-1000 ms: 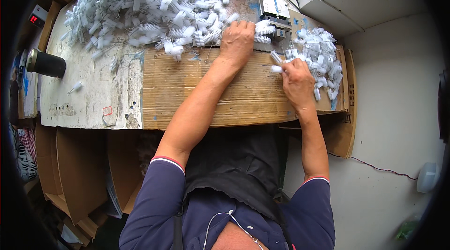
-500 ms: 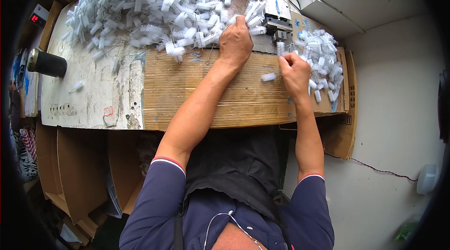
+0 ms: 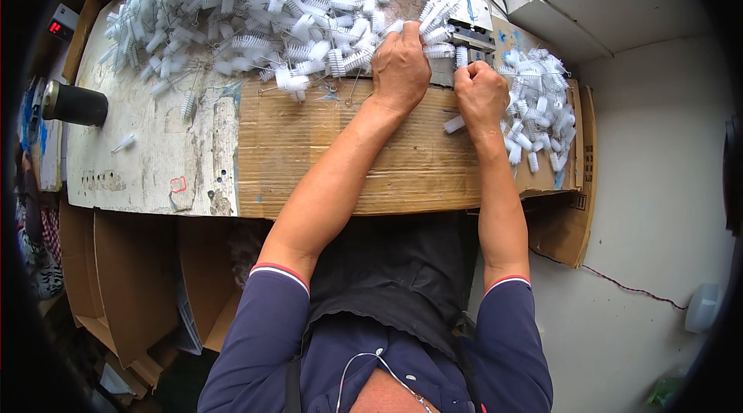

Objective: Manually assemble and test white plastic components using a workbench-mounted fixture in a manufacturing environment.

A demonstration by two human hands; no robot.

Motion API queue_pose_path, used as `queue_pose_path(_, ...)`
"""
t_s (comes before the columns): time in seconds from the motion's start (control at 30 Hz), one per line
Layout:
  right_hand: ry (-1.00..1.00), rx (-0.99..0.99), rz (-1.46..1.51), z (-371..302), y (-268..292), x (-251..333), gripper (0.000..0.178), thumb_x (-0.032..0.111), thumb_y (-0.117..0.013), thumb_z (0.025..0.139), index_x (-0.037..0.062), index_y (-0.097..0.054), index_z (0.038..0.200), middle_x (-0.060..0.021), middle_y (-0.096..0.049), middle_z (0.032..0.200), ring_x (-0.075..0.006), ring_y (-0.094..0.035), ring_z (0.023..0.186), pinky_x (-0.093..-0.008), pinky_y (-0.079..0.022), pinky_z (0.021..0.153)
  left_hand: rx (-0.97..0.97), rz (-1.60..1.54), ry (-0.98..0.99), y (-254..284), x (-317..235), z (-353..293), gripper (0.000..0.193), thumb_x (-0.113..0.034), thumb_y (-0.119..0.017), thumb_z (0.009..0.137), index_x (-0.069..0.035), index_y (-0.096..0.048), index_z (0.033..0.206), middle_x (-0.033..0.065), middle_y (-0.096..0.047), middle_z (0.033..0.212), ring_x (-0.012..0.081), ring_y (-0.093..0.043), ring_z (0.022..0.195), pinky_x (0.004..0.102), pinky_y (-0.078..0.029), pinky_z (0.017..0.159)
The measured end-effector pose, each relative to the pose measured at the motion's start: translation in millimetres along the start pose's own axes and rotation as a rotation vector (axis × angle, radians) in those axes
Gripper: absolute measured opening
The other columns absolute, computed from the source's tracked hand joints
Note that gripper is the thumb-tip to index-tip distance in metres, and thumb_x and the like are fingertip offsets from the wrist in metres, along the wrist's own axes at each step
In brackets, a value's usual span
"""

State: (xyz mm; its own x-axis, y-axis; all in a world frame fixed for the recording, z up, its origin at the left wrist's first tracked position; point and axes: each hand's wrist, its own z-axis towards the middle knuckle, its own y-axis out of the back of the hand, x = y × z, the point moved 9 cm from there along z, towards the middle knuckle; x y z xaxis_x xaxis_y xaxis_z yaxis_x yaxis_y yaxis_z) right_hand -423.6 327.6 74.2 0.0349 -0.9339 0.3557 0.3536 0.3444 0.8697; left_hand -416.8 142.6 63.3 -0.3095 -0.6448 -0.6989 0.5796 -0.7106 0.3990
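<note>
My left hand [image 3: 401, 71] is closed in a fist at the front edge of the big heap. Several small white bristle brushes [image 3: 438, 20] fan out from its right side, and their handles appear to run into the fist. My right hand [image 3: 481, 95] is closed in a pinch on a small white brush [image 3: 462, 57]. That brush stands with its bristle end up against the front of a metal block fixture [image 3: 468, 14]. The fingers hide its lower end. Beside the right wrist, a loose white brush [image 3: 454, 124] lies on the cardboard [image 3: 333, 154].
A large heap of white wire-handled brushes [image 3: 232, 6] covers the back left of the table. A smaller pile [image 3: 542, 103] lies at the right, by a cardboard side wall [image 3: 588, 173]. At the left lie a dark jar [image 3: 76, 103] and one brush [image 3: 124, 142].
My right hand has moved up and slightly left, bringing the brush against the metal fixture. My left hand stays by the heap, still closed. The view has shifted slightly.
</note>
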Motion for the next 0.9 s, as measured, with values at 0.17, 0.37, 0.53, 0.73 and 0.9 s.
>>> queue_pose_path(0.17,-0.007,-0.009,-0.008,2.7,-4.1,0.4,0.024,0.024,-0.063,0.087,0.0050,-0.075,0.077,-0.0228,-0.072,0.077,-0.0411,-0.073,0.074,-0.0505,-0.057,0.072,0.098,0.003,0.050,-6.3,4.7,-0.4,0.035,0.002,-0.058,0.084,0.000,-0.060,0.119,0.0199,-0.068,0.086,0.0404,-0.068,0.084,0.0503,-0.054,0.075)
queue_pose_path(0.37,-0.020,0.000,-0.018,4.3,-6.0,-0.3,0.023,0.023,-0.063,0.085,0.0056,-0.076,0.078,-0.0231,-0.073,0.078,-0.0415,-0.073,0.074,-0.0507,-0.058,0.072,0.092,0.002,0.055,-5.3,5.1,-0.2,0.035,0.003,-0.059,0.084,0.000,-0.060,0.119,0.0194,-0.067,0.085,0.0405,-0.068,0.084,0.0505,-0.054,0.075)
queue_pose_path(0.53,-0.027,-0.014,-0.015,4.2,-5.0,-2.0,0.022,0.022,-0.063,0.085,0.0061,-0.076,0.078,-0.0227,-0.073,0.078,-0.0412,-0.073,0.074,-0.0506,-0.058,0.072,0.021,0.000,0.027,0.3,-0.2,0.9,0.027,0.002,-0.058,0.085,0.000,-0.061,0.112,0.0183,-0.066,0.081,0.0389,-0.067,0.082,0.0499,-0.054,0.072)
queue_pose_path(0.73,-0.059,0.001,0.040,6.0,0.9,-1.7,0.028,0.030,-0.068,0.091,0.0068,-0.075,0.077,-0.0187,-0.073,0.076,-0.0385,-0.073,0.073,-0.0467,-0.057,0.070,-0.024,0.000,-0.024,1.1,-0.3,-0.1,0.026,0.002,-0.058,0.085,-0.001,-0.062,0.110,0.0190,-0.067,0.082,0.0385,-0.067,0.084,0.0495,-0.053,0.075)
queue_pose_path(0.9,-0.086,-0.072,0.155,-1.1,17.1,-21.4,0.026,0.029,-0.071,0.093,0.0067,-0.074,0.080,-0.0145,-0.074,0.077,-0.0352,-0.072,0.072,-0.0444,-0.055,0.068,0.050,0.015,-0.105,-7.0,-4.6,0.9,0.029,0.004,-0.056,0.085,0.000,-0.064,0.112,0.0200,-0.070,0.088,0.0380,-0.066,0.087,0.0478,-0.052,0.081)
